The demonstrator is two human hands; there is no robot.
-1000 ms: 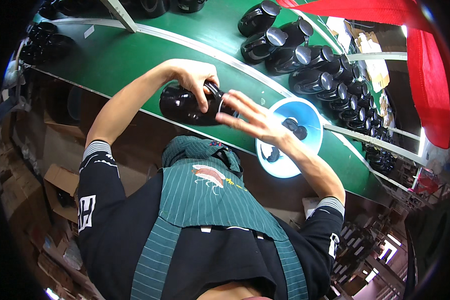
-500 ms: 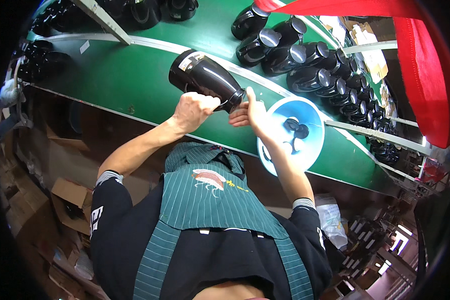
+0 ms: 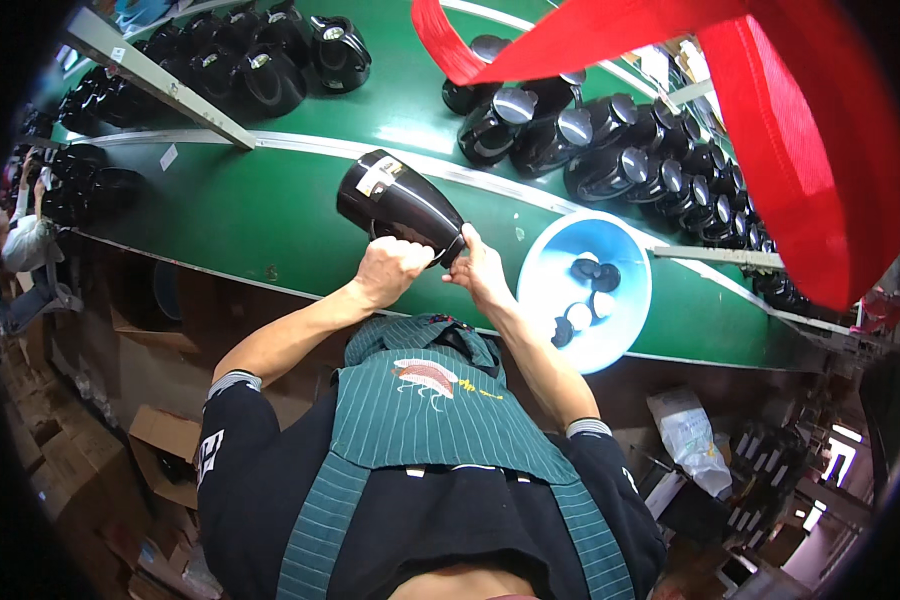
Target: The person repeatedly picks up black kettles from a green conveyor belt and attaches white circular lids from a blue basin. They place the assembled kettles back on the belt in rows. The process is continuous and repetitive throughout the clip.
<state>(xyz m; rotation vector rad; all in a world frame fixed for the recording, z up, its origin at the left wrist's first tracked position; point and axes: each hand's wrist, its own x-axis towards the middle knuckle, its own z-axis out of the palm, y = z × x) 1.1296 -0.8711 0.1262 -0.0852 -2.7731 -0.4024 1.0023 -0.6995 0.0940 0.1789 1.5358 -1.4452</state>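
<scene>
A glossy black jug (image 3: 410,212) lies tilted above the green work surface, its wide base up to the left and its narrow end down to the right. My left hand (image 3: 392,270) is closed around the jug's handle. At the narrow end, my right hand (image 3: 480,270) grips with its thumb on the upper side and its fingers curled beneath. The jug's mouth is hidden by those fingers. Right of this hand sits a light blue basin (image 3: 624,335), holding several small round black and white caps (image 3: 604,278).
Many black jugs (image 3: 560,140) stand in rows at the back right, and more (image 3: 270,75) at the back left. Metal posts (image 3: 165,85) cross the green bench (image 3: 220,190). A red strap (image 3: 770,150) hangs at upper right. Another person (image 3: 32,245) is at the far left.
My right hand has gone from a flat, outstretched palm beside the narrow end to fingers curled around it. The jug has shifted slightly lower in view; the camera view has also moved.
</scene>
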